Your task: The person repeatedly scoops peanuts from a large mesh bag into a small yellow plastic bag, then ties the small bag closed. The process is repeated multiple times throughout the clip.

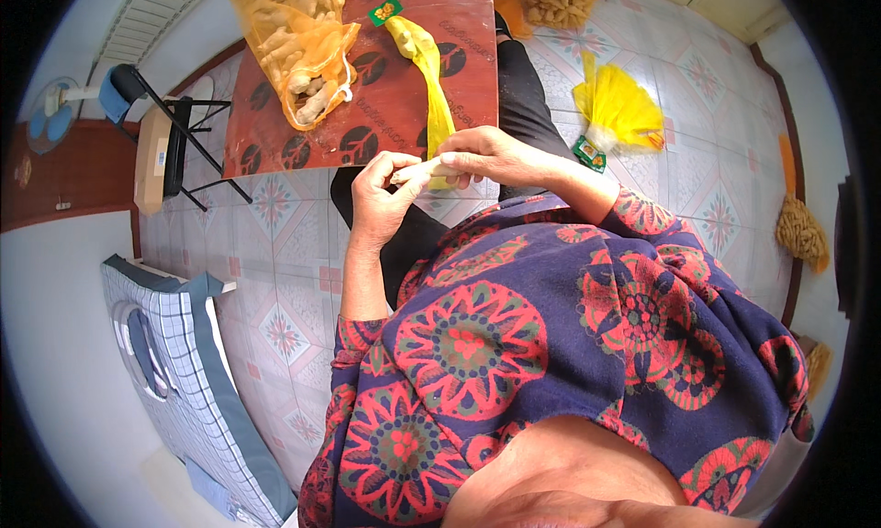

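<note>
A piece of ginger root (pixel 423 171) is held between both hands, just off the near edge of the red patterned table (pixel 313 158). The fingers and thumb of my left hand (pixel 380 201) pinch its left end. My right hand (pixel 492 155) grips the other end, thumb on top. A long yellow mesh bag (pixel 433 91) lies on the table, with a few ginger pieces at its far end and a green label there. Its near end passes beneath my right hand and hangs past the table edge; whether the fingers touch it is hidden.
An orange mesh sack (pixel 289 43) of ginger lies open-mouthed on the table's left. Bundled yellow mesh bags (pixel 619 108) rest on the tiled floor to the right. Filled ginger sacks (pixel 564 1) stand beyond. At left are a folding chair (pixel 182 143), a cardboard box (pixel 153 160) and a checked-cloth surface (pixel 172 342).
</note>
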{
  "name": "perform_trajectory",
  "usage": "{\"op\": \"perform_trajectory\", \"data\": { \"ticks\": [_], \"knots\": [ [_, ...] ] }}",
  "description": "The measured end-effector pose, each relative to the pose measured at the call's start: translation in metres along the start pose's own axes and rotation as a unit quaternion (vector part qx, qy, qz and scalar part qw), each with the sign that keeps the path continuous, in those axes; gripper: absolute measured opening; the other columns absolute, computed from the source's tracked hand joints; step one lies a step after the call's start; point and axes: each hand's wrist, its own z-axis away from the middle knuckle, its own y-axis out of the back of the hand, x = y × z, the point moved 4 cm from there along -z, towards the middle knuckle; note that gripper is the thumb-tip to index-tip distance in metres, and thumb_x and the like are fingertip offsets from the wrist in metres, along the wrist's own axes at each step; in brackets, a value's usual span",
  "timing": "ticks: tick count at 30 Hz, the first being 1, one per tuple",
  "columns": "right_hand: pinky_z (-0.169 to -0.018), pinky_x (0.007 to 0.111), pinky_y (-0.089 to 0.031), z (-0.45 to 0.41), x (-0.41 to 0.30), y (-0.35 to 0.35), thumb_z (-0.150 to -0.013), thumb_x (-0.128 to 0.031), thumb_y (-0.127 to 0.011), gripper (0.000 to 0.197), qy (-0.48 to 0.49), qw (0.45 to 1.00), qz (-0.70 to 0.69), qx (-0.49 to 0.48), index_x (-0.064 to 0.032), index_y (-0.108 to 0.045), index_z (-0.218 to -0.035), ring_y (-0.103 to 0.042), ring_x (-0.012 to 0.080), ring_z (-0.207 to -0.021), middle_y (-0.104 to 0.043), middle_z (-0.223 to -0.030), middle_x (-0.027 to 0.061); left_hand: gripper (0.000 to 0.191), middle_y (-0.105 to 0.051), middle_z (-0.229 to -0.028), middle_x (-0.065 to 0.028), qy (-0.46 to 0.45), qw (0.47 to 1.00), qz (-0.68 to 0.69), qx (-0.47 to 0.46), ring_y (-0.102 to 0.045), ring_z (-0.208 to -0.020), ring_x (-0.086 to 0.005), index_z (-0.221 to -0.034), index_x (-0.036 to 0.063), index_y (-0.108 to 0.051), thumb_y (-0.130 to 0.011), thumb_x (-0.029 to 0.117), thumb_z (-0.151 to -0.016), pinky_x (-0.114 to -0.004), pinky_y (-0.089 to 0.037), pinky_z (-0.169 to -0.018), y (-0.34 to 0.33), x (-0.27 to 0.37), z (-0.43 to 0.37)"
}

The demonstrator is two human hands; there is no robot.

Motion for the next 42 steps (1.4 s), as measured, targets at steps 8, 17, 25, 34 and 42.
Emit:
{"op": "perform_trajectory", "data": {
  "ticks": [8, 17, 25, 34, 42],
  "knots": [
    [-0.066, 0.017, -0.048, 0.032, 0.051, 0.02, -0.096, -0.025, -0.063, 0.025, -0.092, 0.939, -0.33, 0.017, -0.0055, -0.066, -0.112, -0.062, 0.005, -0.076, -0.071, -0.095, 0.0052, 0.027, -0.066, -0.098, -0.0026, -0.038, 0.998, -0.045, 0.002, -0.062, -0.083, -0.0081, -0.108, -0.0001, -0.065, -0.074, 0.0, -0.082, -0.024, -0.052, -0.079, -0.02, 0.009, -0.002],
    [-0.068, 0.016, -0.05, 0.049, 0.061, 0.037, -0.096, -0.028, -0.064, 0.039, -0.083, 0.879, -0.452, 0.125, -0.0022, -0.058, -0.125, -0.061, 0.0034, -0.076, -0.069, -0.104, 0.0043, 0.069, -0.052, -0.136, -0.0135, -0.21, 0.87, -0.444, 0.041, -0.061, -0.109, -0.0315, -0.129, 0.0047, -0.056, -0.084, 0.015, -0.065, -0.039, -0.052, -0.092, -0.042, -0.016, 0.009],
    [-0.069, 0.017, -0.05, 0.048, 0.057, 0.033, -0.094, -0.029, -0.066, 0.042, -0.048, 0.883, -0.451, 0.12, -0.0036, -0.055, -0.127, -0.061, 0.0039, -0.077, -0.068, -0.106, 0.0041, 0.012, -0.065, -0.082, -0.0032, -0.099, 0.97, -0.207, 0.074, -0.059, -0.06, -0.0161, -0.087, 0.0044, -0.062, -0.073, 0.006, -0.082, -0.027, -0.049, -0.058, -0.043, -0.026, -0.013],
    [-0.08, 0.021, -0.052, 0.057, 0.039, 0.03, -0.091, -0.023, -0.069, 0.039, 0.016, 0.907, -0.401, 0.129, -0.0039, -0.056, -0.123, -0.065, 0.0087, -0.093, -0.067, -0.113, 0.0096, 0.011, -0.068, -0.081, -0.003, 0.122, 0.962, 0.24, 0.034, -0.062, -0.063, -0.0094, -0.099, 0.0029, -0.067, -0.068, 0.012, -0.092, -0.021, -0.047, -0.059, -0.072, -0.016, -0.023],
    [-0.065, 0.021, -0.045, 0.056, 0.03, 0.036, -0.084, -0.024, -0.073, 0.026, 0.012, 0.957, -0.168, 0.235, -0.0049, -0.06, -0.096, -0.058, 0.0083, -0.076, -0.063, -0.088, 0.0032, 0.014, -0.068, -0.082, -0.0041, 0.08, 0.978, 0.195, -0.005, -0.065, -0.068, -0.011, -0.099, 0.0004, -0.066, -0.064, 0.013, -0.096, -0.023, -0.05, -0.064, -0.083, -0.006, -0.028]
  ]
}}
